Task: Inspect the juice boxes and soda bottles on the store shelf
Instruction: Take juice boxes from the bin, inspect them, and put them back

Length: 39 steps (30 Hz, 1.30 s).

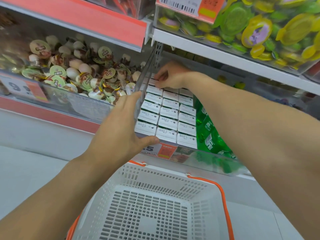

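Store shelving fills the view, and nearest the person stands a white basket with orange handles. Just beyond the basket, the left hand rests with fingers spread against the clear divider and the shelf's front lip. Behind that lip the juice boxes sit packed in tight rows, white tops up; green soda bottles lie just right of them. At the back row the right hand pinches the top edge of one box. These cartons look light and stiff but crushable, best taken by their side walls.
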Motion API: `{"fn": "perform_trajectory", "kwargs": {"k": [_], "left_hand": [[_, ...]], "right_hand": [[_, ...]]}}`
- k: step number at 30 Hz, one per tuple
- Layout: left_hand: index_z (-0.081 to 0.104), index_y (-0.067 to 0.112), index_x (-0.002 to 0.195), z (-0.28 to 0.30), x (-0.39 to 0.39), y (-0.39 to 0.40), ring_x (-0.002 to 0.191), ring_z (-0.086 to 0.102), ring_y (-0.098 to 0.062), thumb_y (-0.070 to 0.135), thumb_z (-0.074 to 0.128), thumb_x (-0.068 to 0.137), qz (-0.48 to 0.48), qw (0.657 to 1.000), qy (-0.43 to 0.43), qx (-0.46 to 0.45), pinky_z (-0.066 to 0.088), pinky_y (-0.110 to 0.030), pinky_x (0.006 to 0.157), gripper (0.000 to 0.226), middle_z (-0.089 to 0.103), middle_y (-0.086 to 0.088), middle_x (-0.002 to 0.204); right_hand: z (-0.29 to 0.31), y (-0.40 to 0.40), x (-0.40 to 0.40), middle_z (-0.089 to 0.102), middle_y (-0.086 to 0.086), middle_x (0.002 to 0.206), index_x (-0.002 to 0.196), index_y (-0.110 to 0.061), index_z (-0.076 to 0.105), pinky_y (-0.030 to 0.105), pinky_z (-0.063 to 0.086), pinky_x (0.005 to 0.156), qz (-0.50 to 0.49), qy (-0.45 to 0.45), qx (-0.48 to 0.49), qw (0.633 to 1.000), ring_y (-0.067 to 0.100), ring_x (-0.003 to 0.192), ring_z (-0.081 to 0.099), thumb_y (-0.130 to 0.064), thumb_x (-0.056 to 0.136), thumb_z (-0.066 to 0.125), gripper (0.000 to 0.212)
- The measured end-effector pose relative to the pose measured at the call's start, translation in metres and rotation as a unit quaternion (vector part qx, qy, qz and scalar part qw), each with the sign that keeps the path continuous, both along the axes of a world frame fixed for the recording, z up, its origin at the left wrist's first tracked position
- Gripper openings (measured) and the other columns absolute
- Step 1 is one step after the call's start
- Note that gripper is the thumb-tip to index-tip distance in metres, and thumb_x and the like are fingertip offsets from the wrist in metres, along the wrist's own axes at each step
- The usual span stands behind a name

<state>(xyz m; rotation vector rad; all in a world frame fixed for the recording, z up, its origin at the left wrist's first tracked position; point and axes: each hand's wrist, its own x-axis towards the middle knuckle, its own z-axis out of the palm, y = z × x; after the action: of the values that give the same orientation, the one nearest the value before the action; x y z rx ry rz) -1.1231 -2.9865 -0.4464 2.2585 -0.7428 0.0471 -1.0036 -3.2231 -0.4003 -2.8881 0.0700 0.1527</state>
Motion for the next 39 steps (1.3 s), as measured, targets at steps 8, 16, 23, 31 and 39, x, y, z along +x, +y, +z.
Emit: {"fn": "perform_trajectory", "kwargs": {"k": [8,16,23,31,39], "left_hand": [[0.025,0.027,0.149,-0.001,0.002,-0.001,0.117,0.053,-0.021,0.056,0.085,0.059,0.004,1.0,-0.008,0.004,0.046,-0.036,0.088,0.112,0.038,0.007,0.142],[0.022,0.028,0.15,0.002,0.0,-0.001,0.12,0.052,-0.022,0.055,0.084,0.06,0.004,1.0,0.0,0.012,0.043,-0.033,0.086,0.113,0.034,0.007,0.145],[0.013,0.027,0.153,0.002,-0.001,-0.003,0.122,0.051,-0.023,0.048,0.084,0.067,-0.009,1.0,0.002,0.011,0.035,-0.023,0.083,0.114,0.027,0.006,0.149],[0.03,0.011,0.146,0.023,-0.027,-0.02,0.126,0.039,-0.013,0.035,0.067,0.083,0.042,0.973,-0.063,-0.218,0.031,-0.015,0.105,0.077,0.034,-0.002,0.136],[0.045,0.044,0.13,0.022,-0.091,-0.035,0.101,0.063,0.001,0.059,0.06,0.079,-0.062,0.921,0.214,-0.319,0.054,-0.018,0.075,0.055,0.059,0.025,0.111]], "right_hand": [[-0.002,-0.001,0.002,0.069,-0.001,0.107,0.116,-0.016,0.07,0.021,0.05,0.078,0.025,-0.013,-0.014,1.0,0.015,0.098,0.065,-0.035,0.086,0.076,0.036],[-0.001,0.007,0.003,0.065,0.006,0.123,0.128,-0.012,0.063,0.026,0.042,0.08,0.029,0.029,-0.099,0.994,0.018,0.101,0.058,-0.037,0.097,0.062,0.04],[0.013,0.021,-0.039,0.06,0.013,0.125,0.132,-0.009,0.049,0.035,0.046,0.086,0.001,-0.075,-0.084,0.994,0.028,0.113,0.058,-0.022,0.104,0.049,0.031],[0.03,0.034,-0.151,0.066,-0.001,0.118,0.13,-0.015,0.057,0.023,0.044,0.084,-0.004,-0.261,0.059,0.964,0.015,0.104,0.061,-0.025,0.102,0.053,0.03],[0.027,0.032,-0.263,0.072,-0.014,0.098,0.114,-0.023,0.068,0.008,0.045,0.075,-0.04,-0.215,0.266,0.939,0.0,0.092,0.065,-0.031,0.103,0.042,0.029]]}}
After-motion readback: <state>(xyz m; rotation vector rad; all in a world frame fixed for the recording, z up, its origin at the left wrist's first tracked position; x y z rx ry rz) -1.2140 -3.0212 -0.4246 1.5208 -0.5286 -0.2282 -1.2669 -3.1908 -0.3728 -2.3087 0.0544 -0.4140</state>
